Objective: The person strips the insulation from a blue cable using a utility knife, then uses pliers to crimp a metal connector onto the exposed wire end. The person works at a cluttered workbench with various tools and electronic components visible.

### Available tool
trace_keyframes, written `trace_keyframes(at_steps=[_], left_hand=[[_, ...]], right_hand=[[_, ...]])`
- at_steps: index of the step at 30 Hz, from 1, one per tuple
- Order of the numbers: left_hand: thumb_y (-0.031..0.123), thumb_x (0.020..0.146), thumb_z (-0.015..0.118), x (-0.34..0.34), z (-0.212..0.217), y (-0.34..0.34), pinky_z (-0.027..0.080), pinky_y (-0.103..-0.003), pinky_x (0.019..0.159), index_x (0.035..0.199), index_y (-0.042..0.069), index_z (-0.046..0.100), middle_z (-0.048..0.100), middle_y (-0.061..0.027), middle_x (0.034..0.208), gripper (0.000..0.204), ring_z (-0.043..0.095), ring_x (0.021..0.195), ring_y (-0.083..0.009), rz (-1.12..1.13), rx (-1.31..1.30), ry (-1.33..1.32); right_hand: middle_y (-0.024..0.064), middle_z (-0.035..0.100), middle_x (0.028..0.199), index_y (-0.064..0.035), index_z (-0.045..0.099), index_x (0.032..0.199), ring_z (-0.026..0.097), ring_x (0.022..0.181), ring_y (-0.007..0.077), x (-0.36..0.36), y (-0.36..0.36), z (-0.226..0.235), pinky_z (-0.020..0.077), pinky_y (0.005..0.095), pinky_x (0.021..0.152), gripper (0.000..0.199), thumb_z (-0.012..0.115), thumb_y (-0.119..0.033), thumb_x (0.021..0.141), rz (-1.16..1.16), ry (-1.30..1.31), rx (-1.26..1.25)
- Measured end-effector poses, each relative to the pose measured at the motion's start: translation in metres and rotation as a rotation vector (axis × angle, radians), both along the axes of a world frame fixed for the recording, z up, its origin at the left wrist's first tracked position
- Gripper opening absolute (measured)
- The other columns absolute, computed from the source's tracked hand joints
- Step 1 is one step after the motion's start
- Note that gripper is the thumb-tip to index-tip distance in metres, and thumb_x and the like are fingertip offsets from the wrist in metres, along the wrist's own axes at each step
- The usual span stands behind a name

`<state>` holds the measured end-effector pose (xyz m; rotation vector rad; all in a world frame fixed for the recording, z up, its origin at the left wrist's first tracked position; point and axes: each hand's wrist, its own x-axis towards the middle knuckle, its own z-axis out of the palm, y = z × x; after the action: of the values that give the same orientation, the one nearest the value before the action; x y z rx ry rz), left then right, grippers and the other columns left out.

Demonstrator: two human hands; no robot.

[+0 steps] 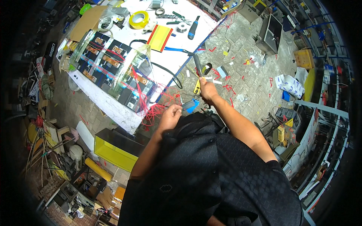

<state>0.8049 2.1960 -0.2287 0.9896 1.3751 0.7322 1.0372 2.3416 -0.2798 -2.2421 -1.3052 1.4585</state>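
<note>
Beyond the table's right edge, my right hand [208,90] is closed around the near end of a dark grey rod-like piece [197,64]. Its far end meets a black cable end at the table's edge; its exact kind is unclear. Lower and to the left, my left hand [171,116] pinches a short dark grey piece [187,106] with a bright blue part [193,106] at its end. Thin red wires [152,112] hang in a tangle beside that hand. They run from a battery pack [113,69] of black cells with copper bars, partly wrapped in clear film.
The white table [184,11] carries a yellow tape roll [139,20], a yellow-and-red panel [160,38], a solder spool [181,27] and a dark blue-handled tool [194,28]. Scraps litter the floor [249,45]. A yellow-green box [115,152] stands below the table; shelving [324,109] lines the right.
</note>
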Motion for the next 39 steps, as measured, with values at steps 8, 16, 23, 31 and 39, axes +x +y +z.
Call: trace_keyframes(at_steps=[8,16,23,31,39], left_hand=[[0.01,0.102,0.062,-0.002,0.0,-0.003,0.055,-0.032,0.078,0.117,-0.002,0.066,0.072,-0.0097,0.093,0.019,0.068,0.085,-0.0155,-0.001,-0.014,-0.009],[0.009,0.102,0.062,0.0,0.002,-0.002,0.055,-0.032,0.078,0.117,-0.002,0.066,0.072,-0.0096,0.093,0.02,0.068,0.086,-0.0151,-0.006,-0.02,-0.028],[0.01,0.101,0.062,0.0,0.001,-0.004,0.055,-0.032,0.078,0.116,-0.003,0.066,0.073,-0.0096,0.093,0.02,0.068,0.086,-0.0151,0.0,-0.035,-0.003],[0.011,0.101,0.062,0.0,-0.007,-0.005,0.055,-0.032,0.078,0.116,-0.002,0.066,0.072,-0.0092,0.093,0.02,0.068,0.085,-0.0154,-0.009,-0.001,-0.019],[0.011,0.101,0.063,0.001,-0.002,-0.005,0.054,-0.032,0.077,0.116,-0.002,0.066,0.072,-0.0088,0.092,0.019,0.067,0.084,-0.0152,-0.011,0.002,-0.004]], right_hand=[[0.0385,0.068,0.109,0.0124,0.071,0.107,0.065,0.113,0.0512,-0.006,0.001,0.029,0.0509,0.0519,0.097,0.082,0.039,-0.063,0.105,0.051,-0.062,-0.044],[0.0385,0.069,0.105,0.0131,0.071,0.105,0.067,0.109,0.051,-0.004,0.0,0.02,0.0523,0.0521,0.094,0.082,0.039,-0.063,0.105,0.002,-0.025,-0.063],[0.0376,0.07,0.102,0.0135,0.071,0.104,0.069,0.104,0.0502,-0.012,0.003,0.055,0.0538,0.0521,0.09,0.083,0.04,-0.063,0.105,-0.036,0.006,-0.169],[0.0386,0.068,0.109,0.0115,0.071,0.107,0.065,0.113,0.0517,-0.003,0.001,0.02,0.0515,0.0525,0.095,0.082,0.038,-0.063,0.105,0.012,-0.018,-0.068],[0.0383,0.068,0.109,0.0122,0.07,0.109,0.065,0.113,0.051,-0.002,0.0,0.017,0.0517,0.0519,0.095,0.08,0.042,-0.062,0.105,-0.003,-0.004,-0.068]])
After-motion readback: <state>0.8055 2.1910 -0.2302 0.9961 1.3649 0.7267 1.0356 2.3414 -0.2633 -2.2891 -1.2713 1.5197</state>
